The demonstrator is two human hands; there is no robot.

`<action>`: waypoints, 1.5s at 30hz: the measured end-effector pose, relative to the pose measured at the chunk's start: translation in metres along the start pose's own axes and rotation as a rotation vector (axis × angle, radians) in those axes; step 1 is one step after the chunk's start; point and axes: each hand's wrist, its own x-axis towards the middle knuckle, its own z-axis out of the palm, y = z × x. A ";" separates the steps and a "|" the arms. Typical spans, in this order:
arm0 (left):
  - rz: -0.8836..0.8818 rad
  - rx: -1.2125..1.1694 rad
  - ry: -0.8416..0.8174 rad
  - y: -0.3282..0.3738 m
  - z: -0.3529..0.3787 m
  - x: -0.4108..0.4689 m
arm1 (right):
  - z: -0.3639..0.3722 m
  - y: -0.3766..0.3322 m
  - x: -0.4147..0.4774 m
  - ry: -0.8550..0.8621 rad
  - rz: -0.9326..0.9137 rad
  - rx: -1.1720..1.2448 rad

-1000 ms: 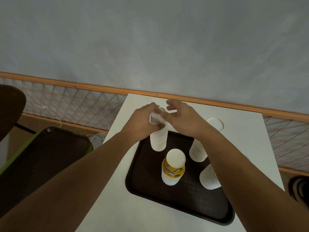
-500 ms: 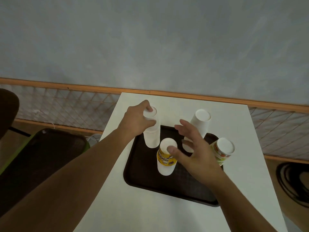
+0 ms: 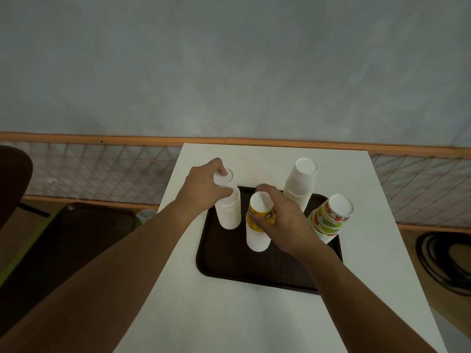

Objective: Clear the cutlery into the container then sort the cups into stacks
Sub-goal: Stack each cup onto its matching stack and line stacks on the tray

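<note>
White table [image 3: 254, 314] against a grey wall [image 3: 229, 59]; dark tray [image 3: 224, 266] toward the far edge. Four upside-down cup stacks on the tray: plain white stack [image 3: 229, 212] at its far left corner, yellow-topped stack [image 3: 258, 233] mid-tray, taller white stack [image 3: 299, 184] at the far edge, patterned stack [image 3: 330, 217] at the right edge. Left hand [image 3: 204, 187] clasped around the top of the plain white stack. Right hand [image 3: 283, 220] wrapped around the yellow-topped stack, fingers curled on its side.
</note>
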 end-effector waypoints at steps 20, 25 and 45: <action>0.033 0.051 -0.025 -0.003 -0.002 -0.018 | 0.005 0.001 0.036 -0.021 0.058 -0.115; 0.064 0.064 0.007 -0.004 0.002 -0.017 | 0.003 0.000 0.035 -0.021 0.057 -0.121; 0.195 0.154 0.203 0.023 -0.003 -0.048 | -0.037 -0.034 0.008 0.058 -0.052 -0.248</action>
